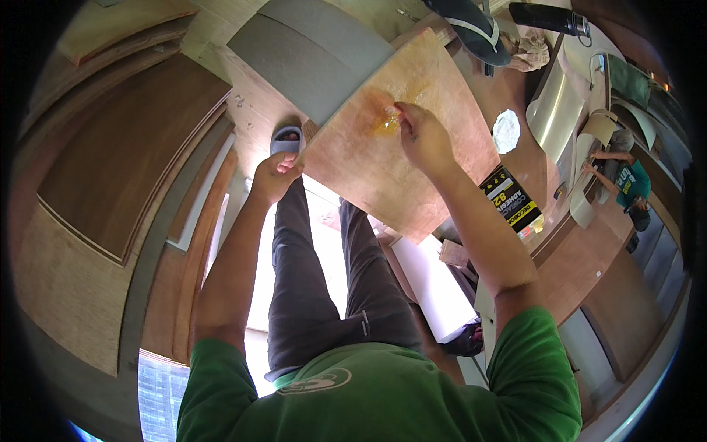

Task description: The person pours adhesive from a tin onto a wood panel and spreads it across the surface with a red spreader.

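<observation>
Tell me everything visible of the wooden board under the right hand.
The wooden board is a flat, plywood-like panel, light reddish-brown with uneven tone. A glossy, wet-looking amber patch lies on its upper half. Its edges slant across the view, one bordering a grey sheet. The left hand is at its left corner, the right hand by the patch; whether either touches is unclear.

Wooden board (368, 173) center, glue patch (387, 124) on it. Right hand (426, 136) over board, fingertips at patch; left hand (276, 178) at board's left corner. Sheet (309, 55) off board's far-left edge. Glue can (509, 199) right of right forearm, round disc (506, 132) beyond it. Bottle (545, 18) far right. Panels (132, 155) left; co-worker (633, 184) farthest right.
</observation>
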`<state>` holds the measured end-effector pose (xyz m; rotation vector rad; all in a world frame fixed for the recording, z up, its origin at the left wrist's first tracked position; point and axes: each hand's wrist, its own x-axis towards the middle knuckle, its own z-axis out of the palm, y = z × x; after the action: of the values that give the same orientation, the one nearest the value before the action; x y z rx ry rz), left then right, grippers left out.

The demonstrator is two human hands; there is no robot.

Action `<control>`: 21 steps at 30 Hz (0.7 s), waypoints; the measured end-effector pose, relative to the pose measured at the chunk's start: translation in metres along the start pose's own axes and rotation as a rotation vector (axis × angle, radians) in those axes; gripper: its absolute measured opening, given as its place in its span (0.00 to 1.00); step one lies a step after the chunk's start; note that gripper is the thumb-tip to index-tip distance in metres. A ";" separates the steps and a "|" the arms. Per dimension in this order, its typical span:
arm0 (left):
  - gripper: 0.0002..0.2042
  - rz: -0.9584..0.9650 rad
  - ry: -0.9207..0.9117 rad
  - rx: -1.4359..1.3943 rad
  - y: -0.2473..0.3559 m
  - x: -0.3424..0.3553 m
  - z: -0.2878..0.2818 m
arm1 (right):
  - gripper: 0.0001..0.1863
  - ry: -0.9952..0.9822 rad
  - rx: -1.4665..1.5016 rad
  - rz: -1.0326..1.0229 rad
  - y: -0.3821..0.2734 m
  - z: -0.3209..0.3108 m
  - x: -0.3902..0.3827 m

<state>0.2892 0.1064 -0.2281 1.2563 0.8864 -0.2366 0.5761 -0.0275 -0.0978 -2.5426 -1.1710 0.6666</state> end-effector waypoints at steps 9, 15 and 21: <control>0.16 -0.216 0.040 -0.164 0.018 -0.006 -0.002 | 0.14 -0.033 0.082 0.305 0.002 0.006 -0.003; 0.20 -0.258 0.032 -0.283 0.015 -0.008 -0.007 | 0.13 0.009 -0.013 0.300 -0.021 0.041 -0.013; 0.20 -0.258 0.036 -0.282 0.018 -0.011 -0.006 | 0.13 -0.011 0.098 0.310 -0.038 0.043 -0.004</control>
<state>0.2898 0.1149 -0.2080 0.8871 1.0740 -0.2831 0.5273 -0.0042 -0.1177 -2.6623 -0.7306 0.7862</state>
